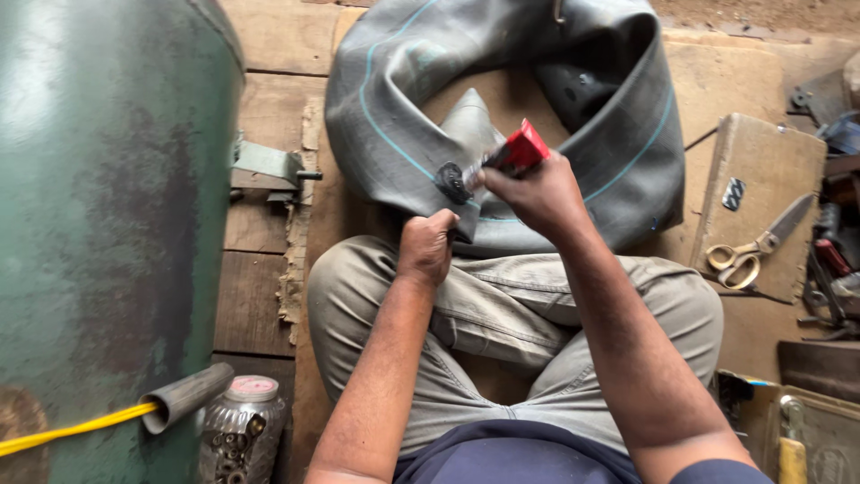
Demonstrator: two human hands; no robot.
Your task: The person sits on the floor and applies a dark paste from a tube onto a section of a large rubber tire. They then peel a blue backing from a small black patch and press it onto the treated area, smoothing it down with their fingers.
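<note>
Seated cross-legged on a wooden floor (269, 296), with a large grey inner tube (394, 134) draped across the lap and spread forward. Left hand (426, 248) clenched around a fold of the rubber just above the knee, pinching it up into a firm ridge, seemingly to keep the worked spot raised and steady. Right hand (537, 193) closed around a small red tube (521, 151), held tilted with its nozzle end pointing down-left toward a dark round patch area (452, 183) on the raised fold, touching or nearly touching it; exact contact hard to tell. Both hands close together over the same spot, one bracing, the other applying. To the left, standing upright and close by, a big green metal tank (107, 206) with a yellow hose (72, 428) leading out of a grey fitting near its base, and beside that a clear jar (244, 426) holding small metal parts. To the right, within easy reach on a worn flat board (761, 170), a pair of scissors (752, 251) with yellow handles, and further right a jumble of dark tools (829, 260).
</note>
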